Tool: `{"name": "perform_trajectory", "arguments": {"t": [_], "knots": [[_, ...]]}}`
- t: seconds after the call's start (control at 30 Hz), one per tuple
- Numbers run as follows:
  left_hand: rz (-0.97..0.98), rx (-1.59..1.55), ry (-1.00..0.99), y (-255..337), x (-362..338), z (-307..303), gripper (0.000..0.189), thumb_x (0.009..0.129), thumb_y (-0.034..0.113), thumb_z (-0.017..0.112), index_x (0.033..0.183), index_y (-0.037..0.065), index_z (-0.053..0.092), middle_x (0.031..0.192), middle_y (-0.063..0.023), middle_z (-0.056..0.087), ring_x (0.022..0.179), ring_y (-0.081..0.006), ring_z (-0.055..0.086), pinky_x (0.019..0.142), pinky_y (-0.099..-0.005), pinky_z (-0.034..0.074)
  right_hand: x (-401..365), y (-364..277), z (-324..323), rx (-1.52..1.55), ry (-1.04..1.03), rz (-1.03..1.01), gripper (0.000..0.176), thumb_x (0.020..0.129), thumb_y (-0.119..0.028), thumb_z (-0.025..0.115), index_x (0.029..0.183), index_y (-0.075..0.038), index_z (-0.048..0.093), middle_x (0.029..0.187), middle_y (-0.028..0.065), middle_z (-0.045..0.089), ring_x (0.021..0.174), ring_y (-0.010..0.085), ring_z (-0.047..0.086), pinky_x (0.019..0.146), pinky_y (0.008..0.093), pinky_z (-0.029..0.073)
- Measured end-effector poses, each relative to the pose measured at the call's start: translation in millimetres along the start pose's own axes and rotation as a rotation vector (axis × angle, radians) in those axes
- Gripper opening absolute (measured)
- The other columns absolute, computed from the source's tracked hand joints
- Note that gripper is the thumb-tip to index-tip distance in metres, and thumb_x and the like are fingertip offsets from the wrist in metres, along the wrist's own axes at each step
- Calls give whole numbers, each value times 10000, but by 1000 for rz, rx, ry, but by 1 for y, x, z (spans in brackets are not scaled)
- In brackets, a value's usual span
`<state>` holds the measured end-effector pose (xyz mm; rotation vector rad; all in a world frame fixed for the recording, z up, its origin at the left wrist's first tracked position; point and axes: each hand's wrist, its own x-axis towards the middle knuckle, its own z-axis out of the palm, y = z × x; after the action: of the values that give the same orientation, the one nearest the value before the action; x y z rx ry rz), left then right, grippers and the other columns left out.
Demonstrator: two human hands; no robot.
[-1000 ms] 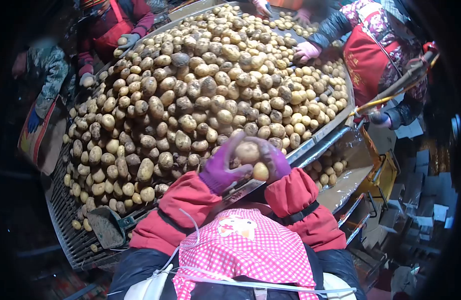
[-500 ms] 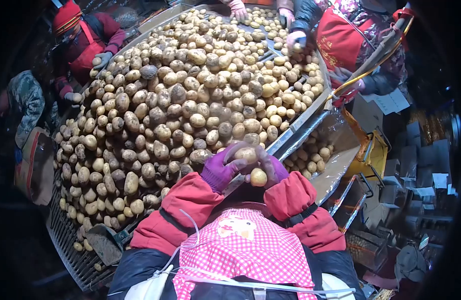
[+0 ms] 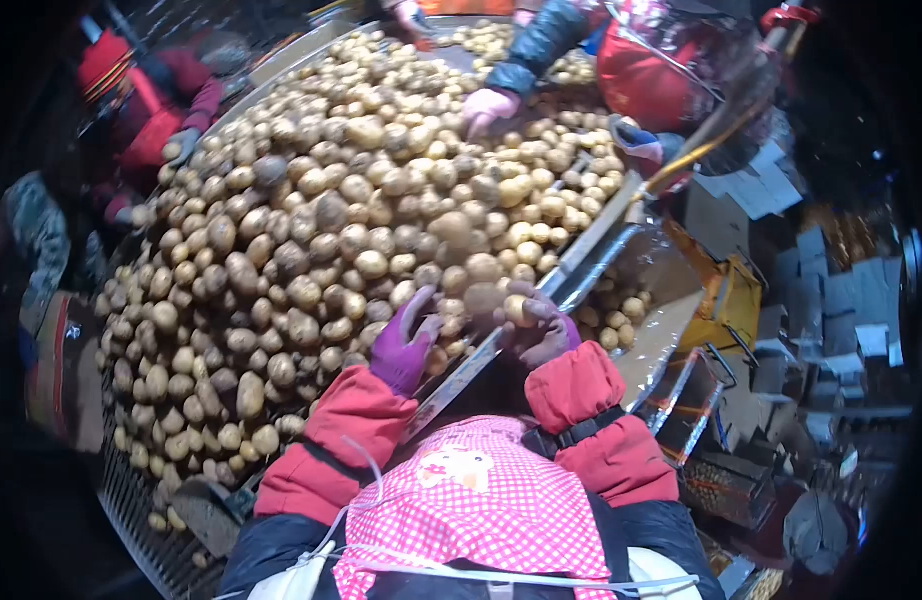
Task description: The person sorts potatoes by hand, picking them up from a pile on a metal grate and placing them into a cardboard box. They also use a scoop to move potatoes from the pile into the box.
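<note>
My left hand (image 3: 406,345), in a purple glove, is at the near edge of a big heap of potatoes (image 3: 281,240); its fingers are apart and nothing is in them. My right hand (image 3: 547,332), gloved in dull purple, has its fingers around a small pale potato (image 3: 518,311). Between the two hands shows a blurred larger potato (image 3: 484,299), just left of the held one. Below my hands runs the metal rim (image 3: 461,385) of the sorting table.
Beyond the rim on the right, more potatoes (image 3: 616,315) lie in a plastic-lined box (image 3: 666,270). Across the heap, a co-worker's pink-gloved hand (image 3: 489,110) reaches in. Another worker in a red apron (image 3: 153,140) stands at the far left. Cardboard boxes (image 3: 851,310) fill the right side.
My hands have moved apart, the left one to the left and lower. The larger potato has left my fingers. A co-worker's arm now stretches farther over the heap, and the view has shifted slightly.
</note>
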<state>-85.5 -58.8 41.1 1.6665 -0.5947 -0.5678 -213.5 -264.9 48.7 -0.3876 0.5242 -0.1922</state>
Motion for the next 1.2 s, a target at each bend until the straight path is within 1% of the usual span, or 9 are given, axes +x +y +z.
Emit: {"name": "perform_trajectory", "arguments": {"t": [0.17, 0.23, 0.33, 0.4, 0.47, 0.67, 0.73, 0.9, 1.2], "knots": [[61, 172, -48, -3, 8, 6, 456, 946, 140, 593, 1379, 16, 517, 1340, -171, 585, 1249, -258, 561, 1074, -359, 421, -50, -59, -79, 427, 207, 101, 342, 944, -312, 557, 1188, -74, 590, 1100, 170, 622, 805, 212, 603, 570, 277, 506], [74, 204, -74, -1, 11, 9, 451, 944, 131, 590, 1375, 17, 522, 1338, -169, 587, 1253, -258, 558, 1077, -357, 418, -69, -93, -150, 265, 98, -257, 444, 930, -415, 584, 1193, -59, 574, 1095, 167, 620, 874, 236, 612, 653, 327, 551], [100, 262, -83, 3, 16, 12, 450, 943, 122, 582, 1376, 18, 522, 1343, -168, 583, 1263, -255, 549, 1081, -352, 413, -89, -173, -172, 314, 508, -989, 608, 925, -518, 575, 1261, -14, 526, 1131, 183, 627, 970, 263, 619, 821, 388, 565], [91, 241, -66, 0, 20, 17, 451, 943, 110, 570, 1380, 15, 515, 1355, -167, 573, 1281, -253, 533, 1083, -349, 407, -98, -218, -170, 464, 785, -960, 671, 931, -548, 553, 1305, 7, 501, 1153, 170, 640, 959, 260, 629, 809, 388, 555], [65, 218, -67, -7, 22, 19, 455, 945, 109, 570, 1386, 15, 509, 1361, -166, 567, 1283, -255, 531, 1083, -351, 406, -89, -233, -236, 133, 540, -814, 671, 942, -545, 544, 1314, 11, 499, 1145, 160, 650, 942, 260, 633, 778, 379, 550], [1, 29, 227, 18, 7, 2, 395, 962, 93, 549, 1349, 16, 556, 1293, -142, 617, 1235, -238, 565, 1054, -353, 427, -34, -135, -101, -316, 369, -352, 523, 959, -432, 573, 1264, -9, 540, 1028, 135, 669, 791, 188, 641, 630, 290, 522], [215, 364, 413, 26, 6, -29, 402, 962, 44, 498, 1358, -18, 533, 1330, -138, 588, 1195, -236, 579, 1061, -343, 425, -12, -107, -79, -495, 253, -280, 351, 961, -262, 554, 1217, -24, 583, 1009, 112, 671, 802, 167, 649, 649, 270, 524], [285, 1078, 607, 30, -10, -117, 457, 895, 58, 577, 1351, 38, 558, 1473, -159, 472, 1378, -323, 417, 1130, -436, 342, 19, -46, -28, -1750, 137, -850, 455, 807, -193, 703, 1253, -136, 631, 1314, 210, 570, 1157, 390, 578, 1007, 452, 457], [-33, 1317, 587, -4, -11, -130, 617, 870, 293, 618, 1429, 87, 457, 1526, -142, 391, 1437, -354, 304, 1176, -535, 203, 117, -68, 37, -2354, 114, -712, 726, 701, -133, 681, 1390, -277, 506, 1523, 175, 365, 1342, 411, 403, 1049, 524, 386]]}}
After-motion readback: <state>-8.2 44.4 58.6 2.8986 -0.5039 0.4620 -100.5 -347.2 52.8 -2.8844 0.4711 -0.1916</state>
